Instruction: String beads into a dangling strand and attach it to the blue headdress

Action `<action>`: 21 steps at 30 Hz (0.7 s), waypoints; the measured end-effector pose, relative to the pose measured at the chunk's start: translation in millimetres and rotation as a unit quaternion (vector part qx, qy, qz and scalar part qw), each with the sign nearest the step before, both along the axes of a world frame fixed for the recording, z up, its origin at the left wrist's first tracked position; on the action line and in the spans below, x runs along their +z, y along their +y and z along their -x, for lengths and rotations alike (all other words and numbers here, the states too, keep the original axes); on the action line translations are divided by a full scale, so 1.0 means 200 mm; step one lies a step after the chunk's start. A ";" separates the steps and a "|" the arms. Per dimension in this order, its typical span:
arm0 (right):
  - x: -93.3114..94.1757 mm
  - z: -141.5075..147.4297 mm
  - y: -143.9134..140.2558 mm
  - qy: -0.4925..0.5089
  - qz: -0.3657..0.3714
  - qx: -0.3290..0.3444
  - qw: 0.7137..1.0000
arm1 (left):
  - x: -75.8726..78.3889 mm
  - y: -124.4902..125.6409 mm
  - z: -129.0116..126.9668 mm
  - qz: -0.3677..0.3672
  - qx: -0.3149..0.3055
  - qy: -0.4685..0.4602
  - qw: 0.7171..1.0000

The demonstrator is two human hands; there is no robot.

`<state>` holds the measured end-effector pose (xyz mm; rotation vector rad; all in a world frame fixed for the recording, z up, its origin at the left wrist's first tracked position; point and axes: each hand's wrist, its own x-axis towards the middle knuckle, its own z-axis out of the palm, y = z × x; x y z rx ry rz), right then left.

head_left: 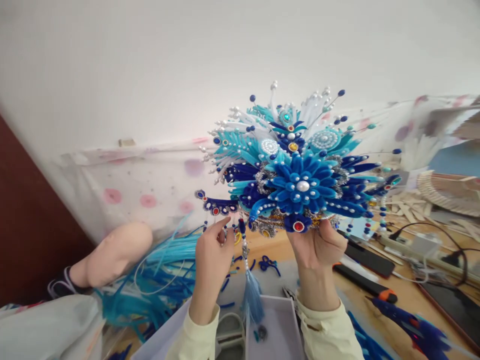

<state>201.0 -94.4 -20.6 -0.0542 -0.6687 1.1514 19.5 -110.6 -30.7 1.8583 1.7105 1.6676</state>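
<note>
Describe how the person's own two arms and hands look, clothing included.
Both hands are bare: no gloves, rings or watch show. The left hand comes out of a pale yellow long sleeve with a soft, gathered cuff at the wrist. The right hand wears the same pale yellow sleeve, its cuff slightly folded. No markings or prints show on either sleeve.

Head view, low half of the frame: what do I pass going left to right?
Knee → light blue strands → left hand → tassel → right hand holding the headdress → orange-tipped tool → power strip.
</note>
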 end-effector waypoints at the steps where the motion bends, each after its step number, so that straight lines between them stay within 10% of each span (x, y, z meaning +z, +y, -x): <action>1: 0.00 0.00 0.01 -0.008 0.000 0.000 1.000 | -0.01 0.01 0.01 0.007 -0.018 -0.015 1.000; 21: -0.07 0.05 0.05 -0.074 -0.010 -0.066 0.995 | -0.16 0.14 -0.06 -0.017 -0.095 -0.357 0.929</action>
